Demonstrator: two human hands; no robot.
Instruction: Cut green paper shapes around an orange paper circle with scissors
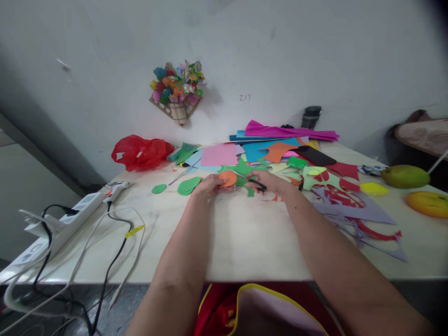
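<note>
Between the fingers of my left hand (pixel 209 185) is a round piece of orange paper (pixel 229 178), held up over the table. My right hand (pixel 265 181) is closed around the black handles of a pair of scissors (pixel 258 185). The metal blades point left toward the orange circle; whether they touch it I cannot tell. Left of my left hand lie green paper circles (pixel 189 185), some overlapping, and a smaller green oval (pixel 159 188). Green paper offcuts (pixel 241 169) lie just behind both hands.
Coloured paper sheets (pixel 219 155) cover the back of the table, scraps (pixel 371 207) the right. A red plastic bag (pixel 140 153) sits back left. A power strip (pixel 66 224) with cables runs along the left edge. Two mangoes (pixel 406 176) lie far right; a dark bottle (pixel 311 117) stands behind.
</note>
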